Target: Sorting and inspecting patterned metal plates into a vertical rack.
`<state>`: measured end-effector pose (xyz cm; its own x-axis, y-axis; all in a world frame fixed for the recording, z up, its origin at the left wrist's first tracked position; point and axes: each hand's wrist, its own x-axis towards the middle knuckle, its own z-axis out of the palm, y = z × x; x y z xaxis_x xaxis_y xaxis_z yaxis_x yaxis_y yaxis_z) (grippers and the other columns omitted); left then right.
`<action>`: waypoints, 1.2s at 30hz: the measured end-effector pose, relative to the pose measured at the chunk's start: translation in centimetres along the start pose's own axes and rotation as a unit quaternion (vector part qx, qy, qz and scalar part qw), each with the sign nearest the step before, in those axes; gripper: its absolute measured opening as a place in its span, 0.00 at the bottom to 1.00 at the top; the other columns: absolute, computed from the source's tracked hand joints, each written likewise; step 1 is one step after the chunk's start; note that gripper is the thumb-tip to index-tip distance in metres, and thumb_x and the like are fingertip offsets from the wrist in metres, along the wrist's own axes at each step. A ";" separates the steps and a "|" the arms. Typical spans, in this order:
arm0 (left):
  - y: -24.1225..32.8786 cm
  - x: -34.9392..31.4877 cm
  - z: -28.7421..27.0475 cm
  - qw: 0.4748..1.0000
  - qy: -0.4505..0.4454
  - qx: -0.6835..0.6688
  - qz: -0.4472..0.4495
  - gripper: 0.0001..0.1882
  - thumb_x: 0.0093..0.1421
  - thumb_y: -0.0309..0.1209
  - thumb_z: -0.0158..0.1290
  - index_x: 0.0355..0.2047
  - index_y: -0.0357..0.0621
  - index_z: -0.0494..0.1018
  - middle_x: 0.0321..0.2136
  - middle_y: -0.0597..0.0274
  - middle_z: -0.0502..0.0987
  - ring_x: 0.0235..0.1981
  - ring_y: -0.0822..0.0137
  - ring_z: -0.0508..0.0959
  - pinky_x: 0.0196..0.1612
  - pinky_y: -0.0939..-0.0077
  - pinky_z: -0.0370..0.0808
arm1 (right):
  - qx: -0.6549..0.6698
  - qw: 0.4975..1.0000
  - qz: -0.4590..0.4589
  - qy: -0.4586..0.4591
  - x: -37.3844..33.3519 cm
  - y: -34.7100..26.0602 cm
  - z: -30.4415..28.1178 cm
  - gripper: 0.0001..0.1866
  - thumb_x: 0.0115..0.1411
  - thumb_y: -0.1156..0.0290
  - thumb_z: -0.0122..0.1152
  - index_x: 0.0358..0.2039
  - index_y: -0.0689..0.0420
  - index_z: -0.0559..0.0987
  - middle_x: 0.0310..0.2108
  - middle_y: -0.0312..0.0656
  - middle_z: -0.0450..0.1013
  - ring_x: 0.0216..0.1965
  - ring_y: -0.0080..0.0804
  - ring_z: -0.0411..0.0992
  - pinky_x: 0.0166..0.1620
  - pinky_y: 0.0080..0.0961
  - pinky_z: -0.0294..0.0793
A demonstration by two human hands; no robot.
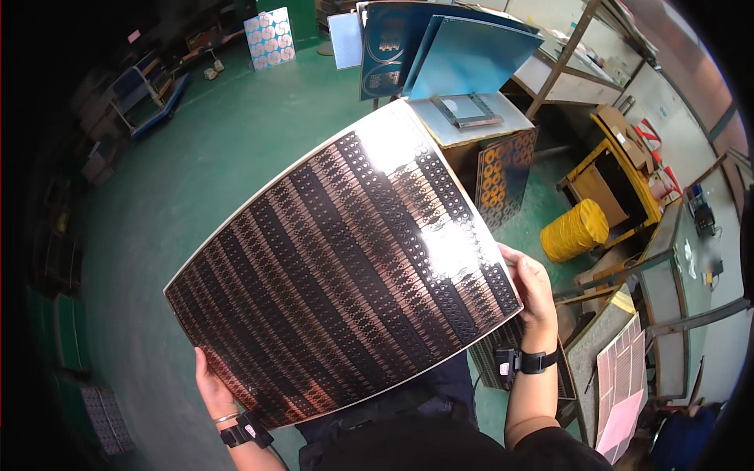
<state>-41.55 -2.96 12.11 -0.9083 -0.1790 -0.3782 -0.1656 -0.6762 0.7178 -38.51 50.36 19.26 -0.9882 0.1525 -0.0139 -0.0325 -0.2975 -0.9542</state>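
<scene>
A large circuit board panel, with rows of dark and copper-coloured patterns inside a pale rim, is held tilted in front of my body. My left hand grips its lower left edge; the thumb shows at the border and the other fingers are hidden behind. Along the right edge, near the lower right corner, my right hand is closed on the same panel, its fingers partly out of sight. Bright light glares off the panel's upper right part.
Blue panels stand upright behind a metal-topped stand, with an orange-patterned panel against its side. At right are a yellow drum, a yellow frame and a bench with pinkish sheets. A blue trolley stands far left on the green floor.
</scene>
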 end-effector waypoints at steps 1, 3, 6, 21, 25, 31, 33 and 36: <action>0.2 -0.3 0.5 1.000 0.008 -0.007 0.010 0.20 0.64 0.42 0.44 0.50 0.41 0.66 0.46 0.59 0.73 0.46 0.64 0.73 0.51 0.66 0.70 | 0.025 0.999 0.037 -0.029 -0.1 -0.4 -0.3 0.28 0.63 0.57 0.50 0.52 0.70 0.66 0.43 0.47 0.73 0.40 0.24 0.73 0.42 0.19 0.72; 0.8 -0.5 1.0 0.998 -0.002 0.003 0.067 0.19 0.65 0.41 0.43 0.49 0.41 0.66 0.46 0.60 0.73 0.46 0.65 0.73 0.50 0.67 0.70 | 0.053 0.994 0.072 -0.064 -0.1 -0.2 0.0 0.25 0.63 0.59 0.50 0.52 0.67 0.67 0.41 0.43 0.73 0.39 0.21 0.72 0.41 0.17 0.71; 1.3 -0.7 0.9 0.982 -0.007 0.030 0.185 0.16 0.66 0.39 0.42 0.47 0.41 0.67 0.44 0.61 0.73 0.45 0.67 0.73 0.49 0.70 0.71 | -0.076 0.997 0.000 -0.011 0.1 0.8 0.8 0.14 0.62 0.71 0.53 0.47 0.60 0.69 0.36 0.32 0.71 0.36 0.15 0.67 0.42 0.15 0.67; 5.9 6.0 2.1 0.974 -0.228 0.008 0.005 0.20 0.63 0.34 0.44 0.51 0.36 0.63 0.48 0.49 0.71 0.45 0.59 0.74 0.46 0.64 0.75 | 0.361 0.927 -0.049 -0.090 6.3 4.7 -6.9 0.20 0.64 0.66 0.43 0.57 0.50 0.63 0.56 0.44 0.64 0.54 0.43 0.65 0.57 0.41 0.64; 3.5 4.1 2.7 0.979 -0.199 -0.029 0.034 0.22 0.63 0.37 0.42 0.53 0.35 0.62 0.50 0.49 0.69 0.47 0.57 0.72 0.48 0.62 0.73 | 0.440 0.895 -0.028 0.073 4.6 5.2 -1.2 0.20 0.65 0.68 0.41 0.58 0.51 0.62 0.57 0.43 0.63 0.53 0.40 0.67 0.57 0.37 0.66; 0.0 2.5 5.2 0.973 -0.195 -0.099 0.072 0.24 0.65 0.40 0.38 0.55 0.35 0.60 0.53 0.47 0.67 0.51 0.55 0.70 0.52 0.60 0.71 | 0.243 0.949 0.135 0.147 0.8 -0.4 6.1 0.22 0.62 0.54 0.47 0.47 0.58 0.73 0.39 0.42 0.74 0.32 0.31 0.75 0.37 0.26 0.76; -1.5 0.9 5.1 0.970 -0.186 -0.120 0.098 0.25 0.65 0.41 0.37 0.56 0.35 0.60 0.54 0.47 0.66 0.52 0.54 0.69 0.53 0.59 0.70 | 0.213 0.950 0.184 0.136 1.1 0.5 7.6 0.18 0.61 0.58 0.50 0.43 0.59 0.74 0.37 0.41 0.75 0.31 0.31 0.75 0.35 0.26 0.76; -1.6 0.5 10.1 0.972 -0.152 -0.092 0.157 0.22 0.64 0.38 0.38 0.51 0.34 0.64 0.47 0.50 0.71 0.45 0.58 0.74 0.46 0.68 0.74 | 0.250 0.949 0.138 0.132 1.5 2.0 8.4 0.18 0.62 0.59 0.50 0.45 0.59 0.73 0.39 0.42 0.75 0.35 0.32 0.75 0.38 0.27 0.76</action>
<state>-45.65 5.28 16.69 -0.9791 -0.1963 0.0524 0.1835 -0.7441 0.6423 -41.33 42.08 19.83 -0.8998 0.2147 -0.3798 0.0902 -0.7601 -0.6435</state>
